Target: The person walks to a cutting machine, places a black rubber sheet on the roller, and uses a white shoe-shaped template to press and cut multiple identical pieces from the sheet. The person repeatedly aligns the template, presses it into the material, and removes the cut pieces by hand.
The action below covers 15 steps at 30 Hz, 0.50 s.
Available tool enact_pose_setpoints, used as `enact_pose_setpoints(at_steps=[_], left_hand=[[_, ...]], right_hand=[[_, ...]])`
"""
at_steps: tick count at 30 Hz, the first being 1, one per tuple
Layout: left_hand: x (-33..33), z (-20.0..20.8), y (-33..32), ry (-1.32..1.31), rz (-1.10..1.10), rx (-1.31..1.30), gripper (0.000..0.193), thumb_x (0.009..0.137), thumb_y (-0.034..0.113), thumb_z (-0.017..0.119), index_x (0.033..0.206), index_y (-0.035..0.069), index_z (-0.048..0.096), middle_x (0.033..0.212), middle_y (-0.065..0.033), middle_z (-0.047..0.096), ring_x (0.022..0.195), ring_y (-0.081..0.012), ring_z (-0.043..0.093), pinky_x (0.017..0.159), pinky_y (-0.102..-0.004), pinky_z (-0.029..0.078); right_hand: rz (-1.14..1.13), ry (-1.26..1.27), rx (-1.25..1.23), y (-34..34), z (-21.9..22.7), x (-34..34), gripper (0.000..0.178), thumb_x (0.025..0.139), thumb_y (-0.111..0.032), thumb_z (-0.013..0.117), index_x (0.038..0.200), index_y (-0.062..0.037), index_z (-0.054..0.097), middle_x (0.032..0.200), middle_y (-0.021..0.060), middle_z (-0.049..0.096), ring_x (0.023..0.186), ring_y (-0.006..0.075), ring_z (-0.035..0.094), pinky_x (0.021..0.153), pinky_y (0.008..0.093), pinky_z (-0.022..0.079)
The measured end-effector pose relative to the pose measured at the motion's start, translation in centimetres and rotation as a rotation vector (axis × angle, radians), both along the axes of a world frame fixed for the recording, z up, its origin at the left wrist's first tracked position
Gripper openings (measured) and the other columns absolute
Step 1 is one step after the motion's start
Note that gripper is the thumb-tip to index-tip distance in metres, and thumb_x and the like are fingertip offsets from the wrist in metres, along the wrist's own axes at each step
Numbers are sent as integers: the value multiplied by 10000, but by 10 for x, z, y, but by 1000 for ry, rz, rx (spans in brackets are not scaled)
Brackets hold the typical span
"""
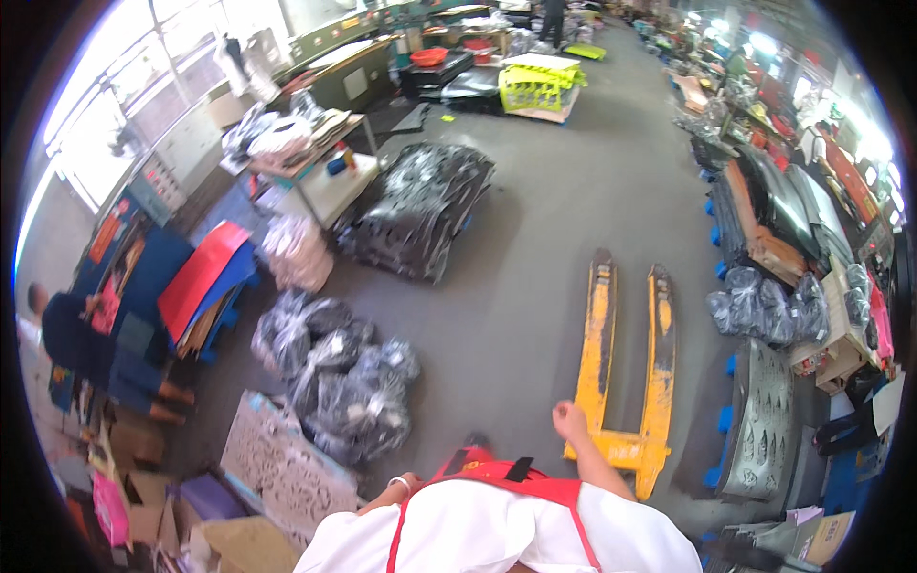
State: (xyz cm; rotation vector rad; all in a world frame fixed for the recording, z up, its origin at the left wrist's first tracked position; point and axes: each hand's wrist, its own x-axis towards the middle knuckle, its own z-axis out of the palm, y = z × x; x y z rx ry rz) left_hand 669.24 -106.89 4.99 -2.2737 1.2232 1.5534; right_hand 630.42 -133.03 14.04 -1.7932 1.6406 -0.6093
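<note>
My right hand (570, 420) hangs in front of my body at the right, its fingers curled in with nothing visible in them. Just beyond it on the floor lies a pallet jack (626, 449) with two worn yellow forks pointing away from me; the hand appears over its left side. At my left side, my left hand (409, 480) is low, with a white band at the wrist and its fingers mostly hidden. Nearest to that hand are clear and dark plastic bags (358, 392) and a flat panel with cut-out shapes (287, 449). A red apron (506, 473) covers my front.
A wrapped black stack (420, 205) stands ahead left, past a worktable (334, 186). Bright yellow cut sheets (535, 88) sit farther off. Along the right are loaded pallets (759, 420) and bags (769, 306). A person (81, 334) works at the far left by red and blue sheets (205, 282).
</note>
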Motion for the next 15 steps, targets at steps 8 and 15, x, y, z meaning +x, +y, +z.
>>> enact_pose_setpoints(at_steps=[8, 15], left_hand=[[73, 66, -321, -245, -42, -180, 309, 887, 272, 503, 1089, 134, 691, 1150, -149, 657, 1099, -326, 612, 957, -393, 481], [36, 69, -552, -178, -213, -119, 319, 900, 257, 488, 1135, 121, 654, 1157, -160, 652, 1063, -334, 628, 924, -405, 498]], right_hand=[[-120, 268, 407, -76, -81, -108, 255, 775, -282, 620, 771, -42, 705, 727, 172, 676, 729, 340, 669, 659, 442, 514], [-156, 295, 683, -328, -112, -94, 235, 784, -262, 630, 788, -39, 706, 672, 148, 666, 647, 324, 669, 568, 415, 512]])
